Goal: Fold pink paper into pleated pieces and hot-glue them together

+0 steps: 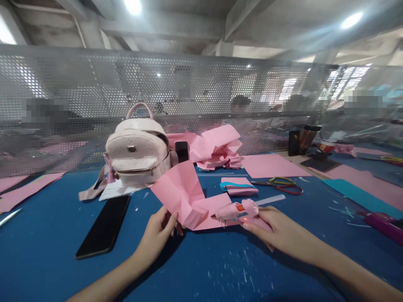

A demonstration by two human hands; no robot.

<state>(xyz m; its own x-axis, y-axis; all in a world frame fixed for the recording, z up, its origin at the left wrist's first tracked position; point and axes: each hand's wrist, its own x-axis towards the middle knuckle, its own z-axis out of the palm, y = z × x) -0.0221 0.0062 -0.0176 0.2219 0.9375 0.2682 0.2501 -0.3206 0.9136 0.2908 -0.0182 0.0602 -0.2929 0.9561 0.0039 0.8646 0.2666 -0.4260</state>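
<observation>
My left hand [163, 230] pinches the lower left edge of a folded pink paper piece [182, 193], which stands partly upright with pleated folds at its middle. Its flat right part lies low over the blue table. In my right hand [270, 226] is a pink hot glue gun [237, 212], fingers wrapped round its handle. The nozzle points left and sits close to the pleats; whether it touches the paper I cannot tell. A clear glue stick [270, 200] juts out of the gun's back, and a small orange light glows on its side.
A black phone [103, 226] lies left of my left hand. Behind stand a white backpack [138, 147] and a heap of crumpled pink paper [218, 147]. Scissors [283, 184], a small pink and blue folded piece [238, 186] and a purple tool [384, 226] lie about. A perforated metal screen [195, 92] closes the back.
</observation>
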